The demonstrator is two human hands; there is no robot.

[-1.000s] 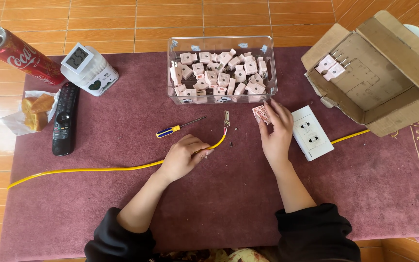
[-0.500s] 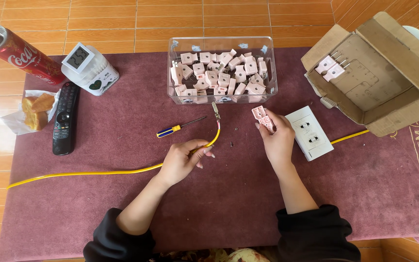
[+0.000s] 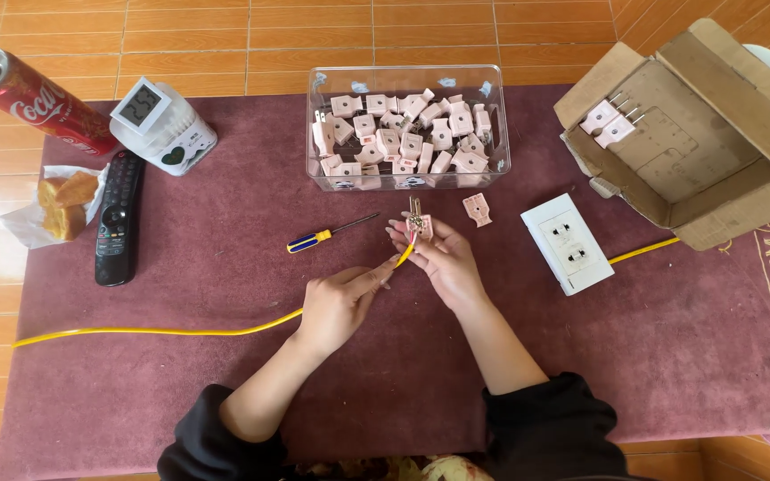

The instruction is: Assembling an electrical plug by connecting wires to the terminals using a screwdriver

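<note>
Head view: the work in hand looks like fitting a plug onto a cable, and it seems to be at an early-to-middle stage. The yellow cable runs in from the left edge of the maroon surface, and its bared end rises between the two hands to meet a pink plug half with brass-coloured prongs. The matching pink plug cover lies apart on the surface just to the right of the hands, so the plug is not yet closed. The blue-and-yellow screwdriver lies untouched to the left of the hands; I judge that seating the wires, closing the cover and screwing it remain to be done.

The left hand is closed narrowly on the cable just short of its end, thumb and forefinger pinching it and pointing up and to the right, forearm coming in from below. The right hand holds the plug half at its fingertips, fingers curled around it, wrist bent inward so that both hands meet near the middle of the surface.

Beyond them stands a clear plastic box filled with more pink plug parts. A white wall socket lies to the right, with another stretch of yellow cable beyond it, and an open cardboard box holds two plugs.
</note>
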